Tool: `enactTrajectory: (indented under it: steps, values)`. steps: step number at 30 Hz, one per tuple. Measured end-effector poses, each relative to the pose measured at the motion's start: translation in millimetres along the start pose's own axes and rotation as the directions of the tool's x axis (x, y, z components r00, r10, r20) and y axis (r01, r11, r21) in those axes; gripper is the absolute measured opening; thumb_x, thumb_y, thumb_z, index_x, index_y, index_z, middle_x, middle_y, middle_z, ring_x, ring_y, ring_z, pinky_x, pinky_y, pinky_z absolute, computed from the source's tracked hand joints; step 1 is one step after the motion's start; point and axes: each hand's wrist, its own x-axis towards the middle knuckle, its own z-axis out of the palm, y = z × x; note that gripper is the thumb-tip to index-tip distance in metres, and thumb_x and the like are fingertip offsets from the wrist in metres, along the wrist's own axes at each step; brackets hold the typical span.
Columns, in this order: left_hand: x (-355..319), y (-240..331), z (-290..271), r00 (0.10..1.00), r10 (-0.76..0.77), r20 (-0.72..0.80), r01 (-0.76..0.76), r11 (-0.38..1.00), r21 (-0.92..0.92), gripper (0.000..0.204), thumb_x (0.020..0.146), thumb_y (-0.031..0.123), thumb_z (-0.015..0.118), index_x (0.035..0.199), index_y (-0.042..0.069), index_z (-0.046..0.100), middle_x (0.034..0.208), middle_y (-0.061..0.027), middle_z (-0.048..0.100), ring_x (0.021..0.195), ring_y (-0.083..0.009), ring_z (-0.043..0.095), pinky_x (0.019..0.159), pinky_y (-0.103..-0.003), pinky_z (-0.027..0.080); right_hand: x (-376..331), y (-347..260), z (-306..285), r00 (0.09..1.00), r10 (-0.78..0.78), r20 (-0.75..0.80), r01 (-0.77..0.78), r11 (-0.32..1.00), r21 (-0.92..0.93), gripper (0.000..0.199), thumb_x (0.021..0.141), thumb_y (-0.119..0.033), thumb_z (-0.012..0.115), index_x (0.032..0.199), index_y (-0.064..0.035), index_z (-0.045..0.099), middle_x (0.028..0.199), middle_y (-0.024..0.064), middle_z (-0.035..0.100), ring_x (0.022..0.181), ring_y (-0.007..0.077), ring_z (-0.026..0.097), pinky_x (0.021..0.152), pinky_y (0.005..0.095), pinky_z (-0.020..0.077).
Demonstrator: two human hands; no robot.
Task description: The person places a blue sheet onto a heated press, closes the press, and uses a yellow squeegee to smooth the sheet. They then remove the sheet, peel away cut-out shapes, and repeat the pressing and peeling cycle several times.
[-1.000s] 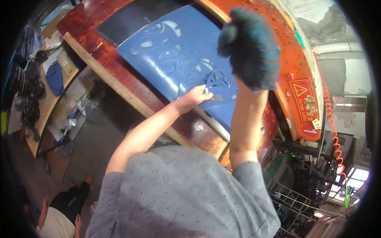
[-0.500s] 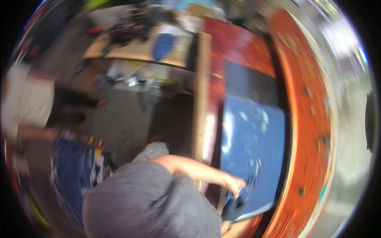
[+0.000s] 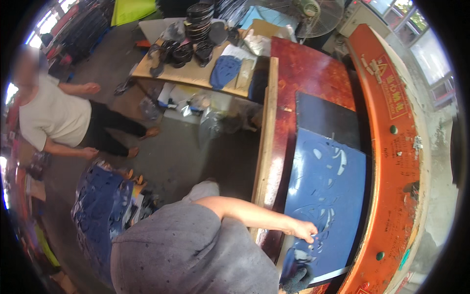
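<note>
A large blue sheet with curved cut-outs lies on the press bed to my right. My bare left hand is stretched over its near left part. The fingers are closed in a pinch on the cut blue sheet, where the material is lifted and broken by holes. My right hand wears a dark grey glove and is at the sheet's near edge. Loose-looking blue material bunches beside it. The right fingers are partly hidden, so their grip is unclear. A dark panel lies at the sheet's far end.
An orange machine beam runs along the right. A wooden rail edges the red board. Beyond stands a table with black rolls and blue pieces. At left are a person and a heap of blue offcuts.
The view has shifted and sharpened from a blur, so the scene sits slightly farther right and lower. My left hand stays at the same part of the blue sheet.
</note>
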Motion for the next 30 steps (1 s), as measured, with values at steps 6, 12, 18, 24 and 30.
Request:
enactTrajectory:
  steps: [6,12,18,24,30]
  values:
    - [-21.7,4.8,-3.8,0.982,0.174,0.071,-0.188,0.892,0.411,0.015,0.094,0.016,0.058,0.098,0.003,0.064,0.085,-0.0023,0.065,0.081,-0.0103,0.056,0.078,-0.031,0.047,1.7,-27.2,32.4,0.914,0.136,0.382,0.004,0.939,-0.344,0.05,0.081,-0.04,0.064,0.108,0.0007,0.057,0.094,0.0191,0.061,0.085,0.032,0.059,0.074,0.0406,0.048]
    - [-21.9,37.5,-24.3,0.988,-0.006,0.157,0.027,0.991,-0.134,0.033,0.099,0.02,0.052,0.125,0.0,0.055,0.104,-0.0097,0.068,0.101,-0.0137,0.061,0.092,-0.03,0.047,1.7,-69.4,24.3,0.961,0.218,-0.171,-0.2,0.973,0.119,0.032,0.092,-0.023,0.054,0.115,-0.0014,0.062,0.102,0.015,0.065,0.087,0.0268,0.063,0.081,0.037,0.0482]
    - [-22.1,63.9,-12.4,0.978,-0.176,0.116,0.166,0.982,0.094,0.045,0.102,0.024,0.046,0.14,0.001,0.044,0.128,-0.009,0.057,0.106,-0.0121,0.054,0.101,-0.028,0.039,1.3,-69.8,29.9,0.9,0.428,0.084,-0.406,0.754,0.517,0.035,0.087,-0.022,0.062,0.117,-0.0036,0.057,0.087,0.012,0.065,0.081,0.0228,0.064,0.077,0.0354,0.0499]
    - [-22.3,53.8,-4.5,0.963,-0.147,0.228,0.07,0.947,0.312,0.061,0.101,0.049,0.039,0.141,0.004,0.044,0.143,-0.0114,0.045,0.133,-0.0209,0.038,0.113,-0.034,0.025,14.9,-52.2,55.8,0.953,0.303,0.018,-0.276,0.839,0.47,0.029,0.083,-0.018,0.066,0.109,-0.007,0.059,0.1,0.0101,0.06,0.085,0.0182,0.061,0.07,0.0328,0.0504]
    - [-29.1,44.1,-19.5,0.998,0.016,0.066,-0.021,0.997,0.073,0.066,0.101,0.053,0.034,0.15,0.01,0.026,0.149,-0.0128,0.038,0.138,-0.027,0.035,0.112,-0.045,0.029,41.3,-47.1,82.6,0.891,0.422,0.167,-0.261,0.177,0.949,0.018,0.077,0.001,0.055,0.094,-0.0054,0.055,0.089,0.0049,0.059,0.081,0.0184,0.059,0.074,0.0335,0.0503]
